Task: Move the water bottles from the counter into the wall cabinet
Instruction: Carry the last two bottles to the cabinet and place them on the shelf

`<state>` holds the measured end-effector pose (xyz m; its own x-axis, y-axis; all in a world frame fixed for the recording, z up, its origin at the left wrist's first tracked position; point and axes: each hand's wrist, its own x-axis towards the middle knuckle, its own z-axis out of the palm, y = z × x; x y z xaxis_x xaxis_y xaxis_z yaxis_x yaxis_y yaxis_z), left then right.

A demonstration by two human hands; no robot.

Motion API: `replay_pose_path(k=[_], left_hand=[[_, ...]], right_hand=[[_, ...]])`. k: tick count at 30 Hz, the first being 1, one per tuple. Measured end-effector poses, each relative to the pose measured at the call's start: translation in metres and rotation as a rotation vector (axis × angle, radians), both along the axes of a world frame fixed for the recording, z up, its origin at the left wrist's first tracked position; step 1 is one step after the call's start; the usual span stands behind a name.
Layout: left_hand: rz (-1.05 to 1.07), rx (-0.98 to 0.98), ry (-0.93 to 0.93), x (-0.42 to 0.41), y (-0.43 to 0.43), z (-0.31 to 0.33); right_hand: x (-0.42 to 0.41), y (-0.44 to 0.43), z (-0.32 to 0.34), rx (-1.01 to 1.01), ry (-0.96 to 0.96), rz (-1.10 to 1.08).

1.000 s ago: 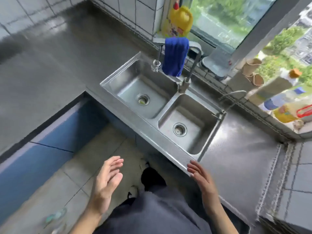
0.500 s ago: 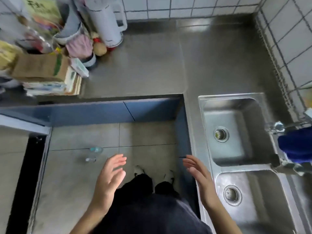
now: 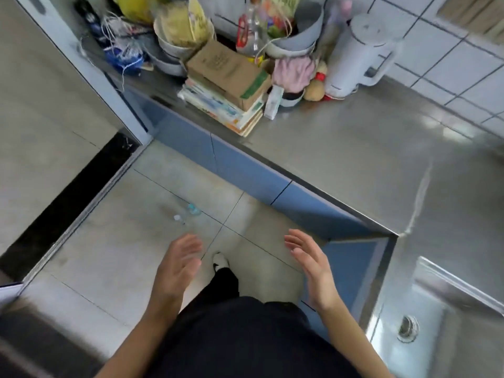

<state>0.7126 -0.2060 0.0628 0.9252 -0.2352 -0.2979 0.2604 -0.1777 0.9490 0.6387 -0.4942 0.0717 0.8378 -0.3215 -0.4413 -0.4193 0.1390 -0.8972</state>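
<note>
Clutter (image 3: 226, 77) heaped at counter (image 3: 368, 159) far left, clear bottle (image 3: 252, 31) upright among it. Left hand (image 3: 177, 264) loose, empty, over floor (image 3: 109, 255). Right hand (image 3: 311, 261) loose, empty. Sink (image 3: 425, 317) far right.

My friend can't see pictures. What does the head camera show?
Two empty open hands, left and right, are held out over a grey tiled floor, beside a steel counter with a white plastic jug and stacked cardboard boxes.
</note>
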Motion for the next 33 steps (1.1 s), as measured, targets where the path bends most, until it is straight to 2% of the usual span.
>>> replay_pose_path(k=[12,20,26,29,33], left_hand=[[0.357,-0.036,0.151,0.085,0.051,-0.031],[0.635,0.032,0.266,0.145,0.072,-0.085],[0.751,0.126,0.342,0.217,0.086,-0.223],[0.788,0.170,0.438,0.246,0.092,-0.332],[0.750,0.242,0.572,0.260,0.105,-0.505]], right_hand=[[0.169,0.048,-0.030,-0.070,0.168,0.330],[0.318,0.080,-0.114,-0.073,0.281,0.659],[0.408,0.123,-0.263,-0.195,0.400,0.831],[0.430,0.150,-0.374,-0.268,0.494,0.946],[0.452,0.181,-0.532,-0.323,0.604,0.994]])
